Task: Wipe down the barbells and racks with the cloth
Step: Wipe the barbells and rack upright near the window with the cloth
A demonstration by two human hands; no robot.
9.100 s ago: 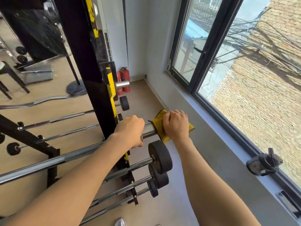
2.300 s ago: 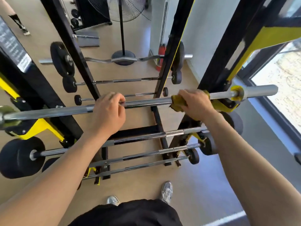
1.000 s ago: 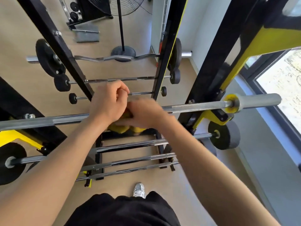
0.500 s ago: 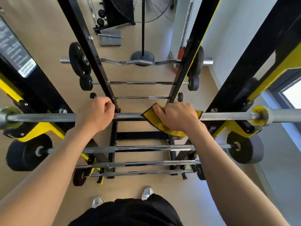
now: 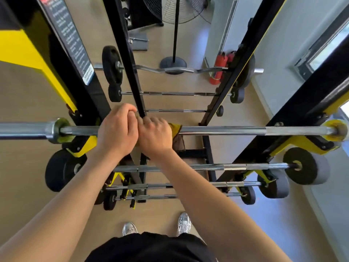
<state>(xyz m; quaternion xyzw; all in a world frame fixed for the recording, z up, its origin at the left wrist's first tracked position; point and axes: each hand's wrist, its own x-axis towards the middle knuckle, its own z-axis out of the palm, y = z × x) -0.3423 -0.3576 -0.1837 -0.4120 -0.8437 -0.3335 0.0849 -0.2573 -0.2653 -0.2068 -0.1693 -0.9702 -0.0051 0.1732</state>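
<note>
Across the middle of the frame, between the black and yellow rack [image 5: 79,99] posts, the barbell [image 5: 226,130] lies level, with the left hand [image 5: 118,132] and right hand [image 5: 155,136] touching, both wrapped around it, the right pressing the yellow cloth [image 5: 175,128] onto it.

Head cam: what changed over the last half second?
The right hand slid the yellow cloth left along the top barbell until it met the left hand; less cloth shows now. The left hand's grip on the bar and the bar on its rack hooks stayed as they were.
</note>
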